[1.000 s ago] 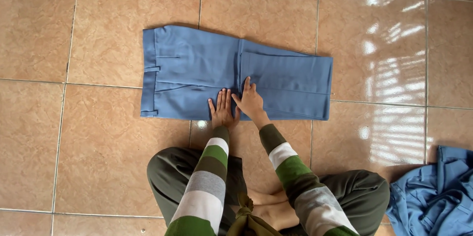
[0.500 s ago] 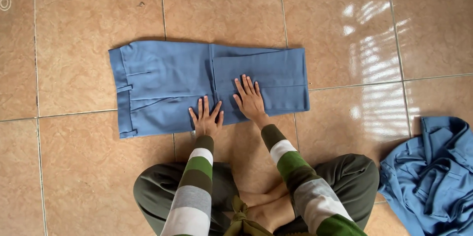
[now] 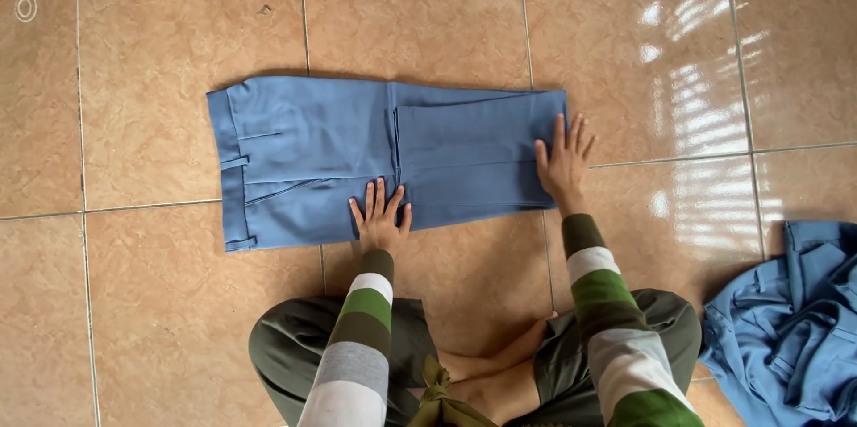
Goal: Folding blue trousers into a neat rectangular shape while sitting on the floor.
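The folded blue trousers (image 3: pixel 357 159) lie flat on the tiled floor (image 3: pixel 134 302). The left hand (image 3: pixel 380 217) presses spread on their near edge, the right hand (image 3: pixel 563 164) spread flat at the folded right end. This looks like smoothing; another fold would need both hands gripping that end.

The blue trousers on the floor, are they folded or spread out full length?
Folded. The trousers lie flat with the legs doubled back over the middle, the layer's edge showing near the centre.
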